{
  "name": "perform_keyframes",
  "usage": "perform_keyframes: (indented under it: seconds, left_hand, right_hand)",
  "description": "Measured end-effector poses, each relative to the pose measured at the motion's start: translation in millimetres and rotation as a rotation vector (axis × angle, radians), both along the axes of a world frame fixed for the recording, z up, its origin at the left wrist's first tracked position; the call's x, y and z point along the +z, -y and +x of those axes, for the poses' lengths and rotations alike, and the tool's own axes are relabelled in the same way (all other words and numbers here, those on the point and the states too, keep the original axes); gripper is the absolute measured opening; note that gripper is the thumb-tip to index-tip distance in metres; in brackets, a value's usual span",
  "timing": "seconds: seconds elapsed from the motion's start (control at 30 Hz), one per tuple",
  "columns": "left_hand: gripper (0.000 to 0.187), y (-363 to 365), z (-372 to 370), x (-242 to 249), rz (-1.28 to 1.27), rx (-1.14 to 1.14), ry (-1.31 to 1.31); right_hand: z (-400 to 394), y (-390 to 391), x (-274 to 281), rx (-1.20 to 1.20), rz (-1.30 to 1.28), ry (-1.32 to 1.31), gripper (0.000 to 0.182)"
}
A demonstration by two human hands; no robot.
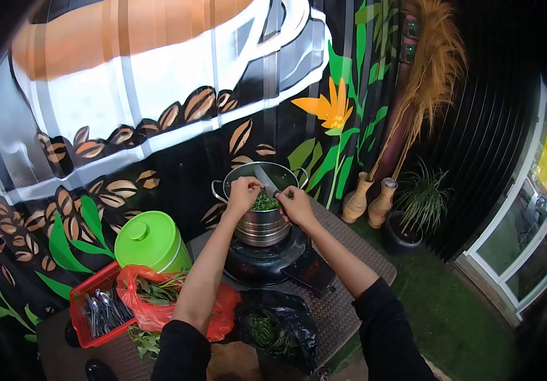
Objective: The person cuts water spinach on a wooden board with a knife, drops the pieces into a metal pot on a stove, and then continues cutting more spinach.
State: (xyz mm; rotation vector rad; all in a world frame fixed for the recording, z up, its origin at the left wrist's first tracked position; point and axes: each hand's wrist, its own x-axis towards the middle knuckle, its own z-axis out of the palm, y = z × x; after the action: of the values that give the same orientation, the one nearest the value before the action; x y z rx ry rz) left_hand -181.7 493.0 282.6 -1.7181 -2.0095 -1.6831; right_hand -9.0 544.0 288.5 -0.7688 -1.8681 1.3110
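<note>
Above a two-handled metal pot (264, 230) my right hand (296, 206) grips a kitchen knife (262, 178) by its dark handle, the blade slanting up and to the left. Close beside the blade is my left hand (244, 195), its fingers pinched together; what they hold, if anything, is hidden. Chopped green leaves (264, 203) lie inside the pot below both hands. The pot stands on a black portable stove (248, 261).
A red plastic bag (221, 311) of leafy greens and a black bag (305, 320) with green stalks lie nearest me. Left are a red basket (78, 305) of cutlery and a green-lidded bucket (149, 238). A painted wall (184, 209) stands behind the table (368, 260).
</note>
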Motion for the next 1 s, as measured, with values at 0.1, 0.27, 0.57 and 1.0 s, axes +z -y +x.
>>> perform_keyframes:
  seconds: [0.1,0.27,0.57,1.0]
  left_hand:
    - [0.015,6.2,7.7,1.6,0.056,-0.061,-0.122]
    - [0.022,13.1,11.8,4.2,0.056,0.038,-0.286]
    - [0.034,61.9,41.7,15.8,-0.104,0.167,-0.561]
    - [0.020,262.7,63.5,22.2,0.185,-0.168,-0.267]
  right_hand:
    - [2.7,0.1,-1.6,-0.002,0.000,-0.015,0.021]
    - [6.2,4.0,-8.0,-0.025,0.002,-0.036,0.021]
    - [15.8,21.6,-18.0,-0.142,0.141,0.040,0.023]
    - [74.5,198.5,-48.8,-0.035,0.001,-0.574,0.015]
